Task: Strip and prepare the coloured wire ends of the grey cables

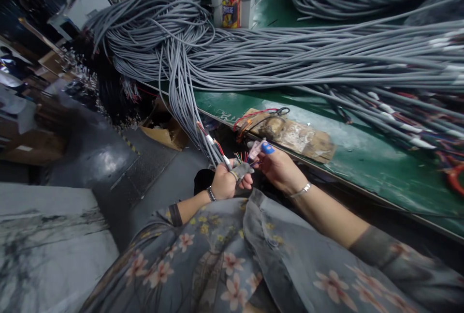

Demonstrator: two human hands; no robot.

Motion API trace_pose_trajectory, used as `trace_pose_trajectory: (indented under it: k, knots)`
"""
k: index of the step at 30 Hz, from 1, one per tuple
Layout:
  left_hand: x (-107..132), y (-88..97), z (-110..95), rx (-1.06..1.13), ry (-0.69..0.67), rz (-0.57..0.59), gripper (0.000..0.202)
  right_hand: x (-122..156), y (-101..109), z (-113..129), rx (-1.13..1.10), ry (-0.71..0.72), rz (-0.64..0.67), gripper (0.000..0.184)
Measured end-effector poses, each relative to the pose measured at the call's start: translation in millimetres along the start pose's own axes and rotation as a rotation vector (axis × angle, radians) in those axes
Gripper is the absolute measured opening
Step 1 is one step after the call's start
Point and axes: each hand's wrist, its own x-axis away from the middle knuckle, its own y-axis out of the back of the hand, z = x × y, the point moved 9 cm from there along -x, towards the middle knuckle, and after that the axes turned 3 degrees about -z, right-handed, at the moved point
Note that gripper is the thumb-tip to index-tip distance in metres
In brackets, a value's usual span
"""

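My left hand (226, 182) is closed around the end of a grey multi-core cable, with grey covering on its fingertips. Thin coloured wires (242, 157) fan out from that end between my two hands. My right hand (277, 165) is beside them, its thumb wrapped in blue tape and its fingers pinched near the wire ends. Whatever sits between those fingertips is too small to make out. Several grey cables (184, 95) hang down off the bench edge to my left hand, some with white sleeves and bared red wires.
A large bundle of grey cables (253, 56) lies across the green bench (362, 158). Near its front edge is a worn wooden block (300, 136) with red and black wires. Red-handled pliers (456, 175) lie at right. An open cardboard box (163, 134) stands on the floor.
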Motion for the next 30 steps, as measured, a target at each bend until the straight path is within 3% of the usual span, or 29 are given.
trace_pose_trajectory:
  k: [9,17,25,30]
  knots:
    - [-0.8,0.3,2.0,-0.007,0.007,0.008,0.053,0.0,0.5,-1.7,-0.038,-0.023,-0.044,0.051]
    - [-3.1,-0.4,7.0,-0.044,0.027,0.032,0.052,-0.2,0.2,-0.4,-0.031,-0.015,-0.057,0.042]
    - [2.0,4.8,6.7,-0.102,-0.027,0.067,0.051,10.4,-7.1,-15.7,0.053,-0.268,0.186,0.054]
    - [6.8,1.0,7.6,-0.222,0.042,0.118,0.05,16.8,-6.1,-15.1,0.247,-0.223,0.175,0.04]
